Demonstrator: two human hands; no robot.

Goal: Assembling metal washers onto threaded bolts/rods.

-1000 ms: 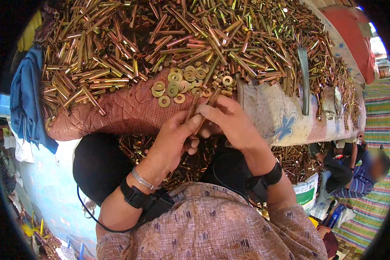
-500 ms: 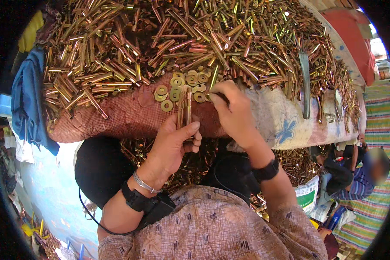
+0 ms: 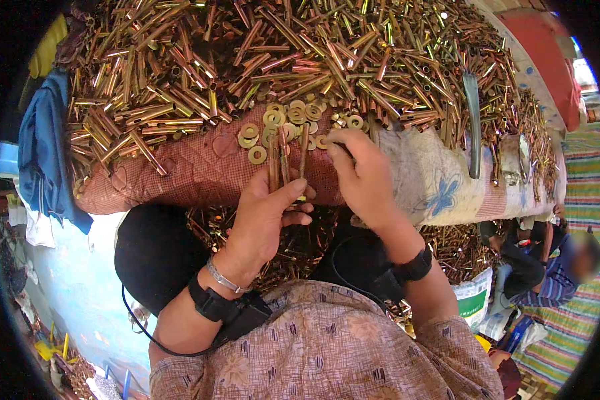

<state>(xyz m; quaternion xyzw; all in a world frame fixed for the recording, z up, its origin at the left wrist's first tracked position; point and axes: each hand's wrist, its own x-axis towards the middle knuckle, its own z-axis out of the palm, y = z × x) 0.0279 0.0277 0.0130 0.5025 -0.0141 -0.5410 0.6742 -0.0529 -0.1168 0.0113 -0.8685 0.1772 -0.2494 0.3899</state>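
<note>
My left hand (image 3: 267,213) is closed around several slim brass-coloured metal tubes (image 3: 274,167), held roughly upright. One tube (image 3: 304,153) stands a little apart from the others, beside the thumb. My right hand (image 3: 363,167) is just to the right, its thumb and bent forefinger drawn together at the edge of the washers. A washer (image 3: 321,141) shows right by those fingertips; whether they grip it is unclear. More flat brass-coloured washers (image 3: 257,155) lie in a loose group on the reddish-brown quilted cloth (image 3: 180,175), beyond my left hand.
A large heap of metal tubes (image 3: 280,63) covers the surface beyond the cloth. A flat metal strip (image 3: 472,127) lies on the right. More tubes (image 3: 450,250) are below the padded edge. A blue garment (image 3: 43,147) hangs at left; another person (image 3: 547,267) sits at far right.
A separate tube now stands beside my left thumb, where earlier only the close-held tubes showed. My right hand stays near the washers, and a washer beyond its knuckles has come into view.
</note>
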